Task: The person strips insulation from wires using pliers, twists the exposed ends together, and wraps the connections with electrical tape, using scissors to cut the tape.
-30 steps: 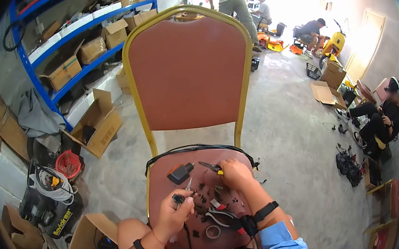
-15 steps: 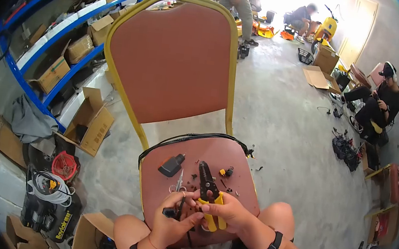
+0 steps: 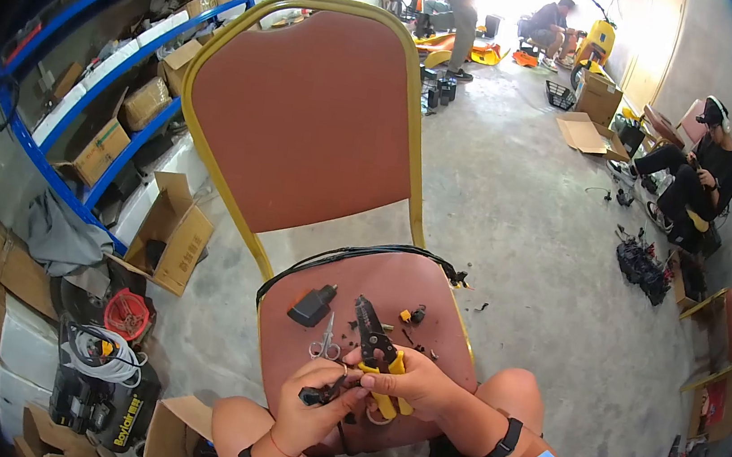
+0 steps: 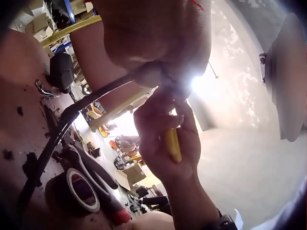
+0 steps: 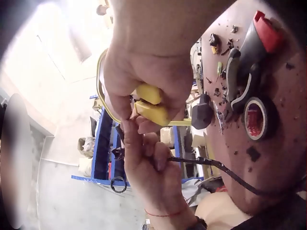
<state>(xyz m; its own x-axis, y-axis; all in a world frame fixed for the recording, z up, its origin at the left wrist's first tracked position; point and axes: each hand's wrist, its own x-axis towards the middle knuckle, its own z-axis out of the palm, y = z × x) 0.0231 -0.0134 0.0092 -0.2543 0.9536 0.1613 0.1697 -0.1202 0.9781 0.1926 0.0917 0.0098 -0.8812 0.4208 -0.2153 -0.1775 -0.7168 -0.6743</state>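
My left hand holds a thin black cable, which trails down over the chair seat. My right hand grips wire strippers by their yellow handles, and the black head points away from me over the seat. Both hands meet at the fingertips, and the cable's end is hidden between them. Just beyond the left hand lie small scissors and a dark boxy piece. A roll of black tape and grey-handled pliers show in the right wrist view.
Black scraps and a yellow-and-black connector are scattered on the seat. A bundle of black cables runs along its back edge, below the chair back. Cardboard boxes and a blue shelf stand left; a seated person is right.
The right hand has brought the wire strippers back from the far part of the seat to the left hand. In the last half second both hands have stayed nearly in place.
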